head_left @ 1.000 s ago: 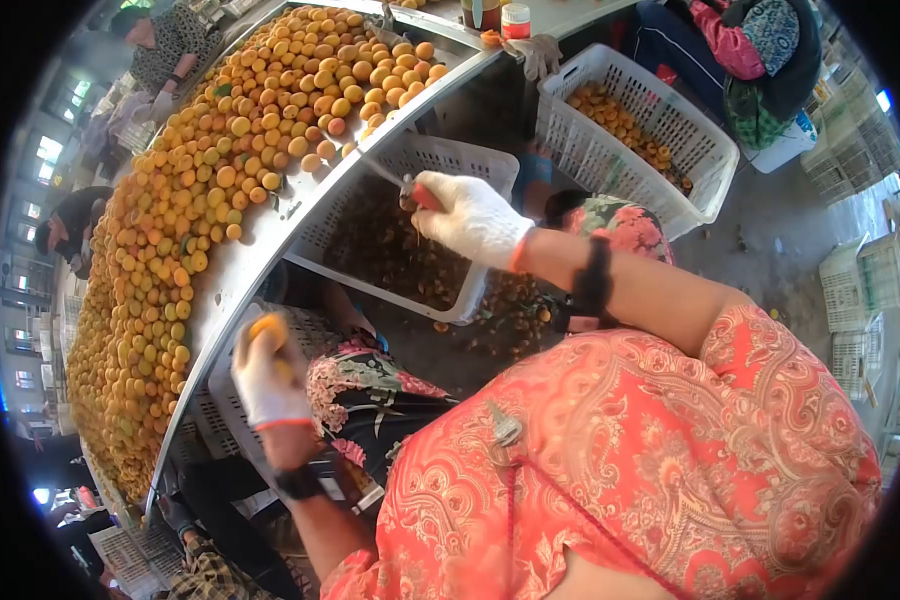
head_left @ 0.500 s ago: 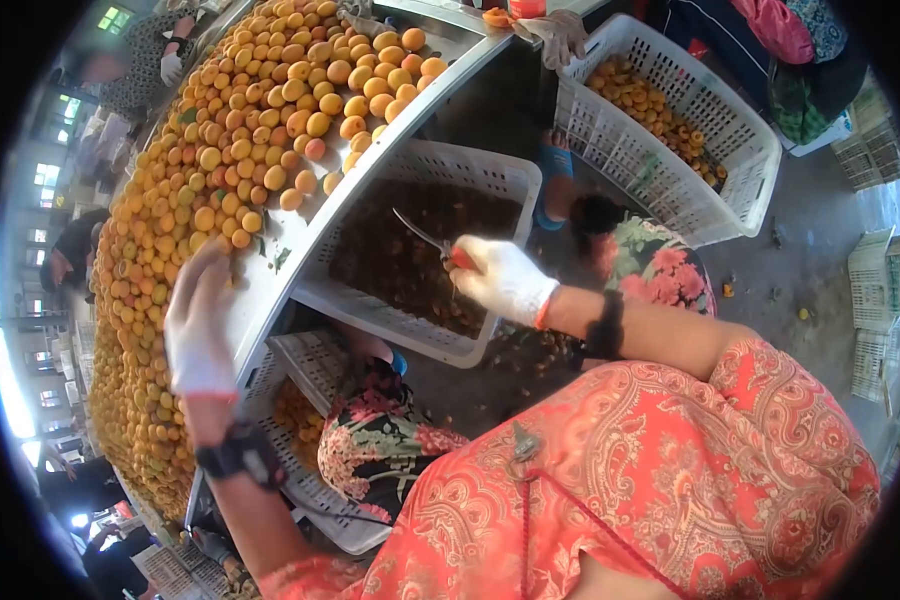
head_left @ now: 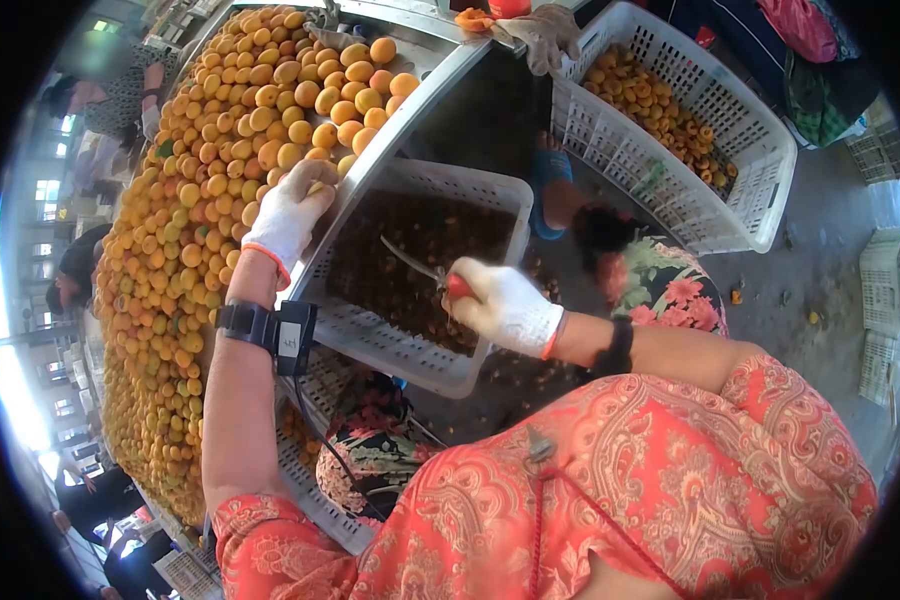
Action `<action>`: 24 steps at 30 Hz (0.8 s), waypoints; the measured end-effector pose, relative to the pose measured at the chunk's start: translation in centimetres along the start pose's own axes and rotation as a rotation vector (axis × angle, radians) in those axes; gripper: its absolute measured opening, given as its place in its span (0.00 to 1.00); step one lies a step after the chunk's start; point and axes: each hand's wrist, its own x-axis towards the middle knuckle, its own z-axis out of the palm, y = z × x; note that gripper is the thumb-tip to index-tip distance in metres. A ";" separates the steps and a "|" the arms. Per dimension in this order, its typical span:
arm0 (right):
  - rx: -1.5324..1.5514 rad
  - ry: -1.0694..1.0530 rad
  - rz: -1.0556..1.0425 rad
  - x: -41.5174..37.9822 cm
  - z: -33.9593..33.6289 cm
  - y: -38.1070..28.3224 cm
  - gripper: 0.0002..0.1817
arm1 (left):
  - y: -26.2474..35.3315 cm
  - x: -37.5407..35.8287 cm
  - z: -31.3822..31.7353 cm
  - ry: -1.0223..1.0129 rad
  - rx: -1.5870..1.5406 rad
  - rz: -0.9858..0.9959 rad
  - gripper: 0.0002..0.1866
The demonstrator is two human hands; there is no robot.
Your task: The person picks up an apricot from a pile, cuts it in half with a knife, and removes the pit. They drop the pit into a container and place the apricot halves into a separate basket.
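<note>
a curved, metal-edged table (head_left: 420, 105) stretched along the left of view. a wide heap of apricots (head_left: 195, 225) lay on it. below sat a white crate (head_left: 400, 335) of dark scraps (head_left: 420, 222). the gloved left hand (head_left: 290, 215) curled at the heap's edge, its hold impossible to tell. the gloved right hand (head_left: 505, 305) gripped a red-handled curved knife (head_left: 458, 286) over the crate.

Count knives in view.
1: a knife in the right hand, its curved blade seen against the middle crate. More may be hidden or too small to make out.
</note>
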 end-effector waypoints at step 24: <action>-0.051 -0.170 -0.353 -9.8 -1.5 -13.5 0.10 | 10.6 -25.2 6.7 0.396 -1.345 0.441 0.24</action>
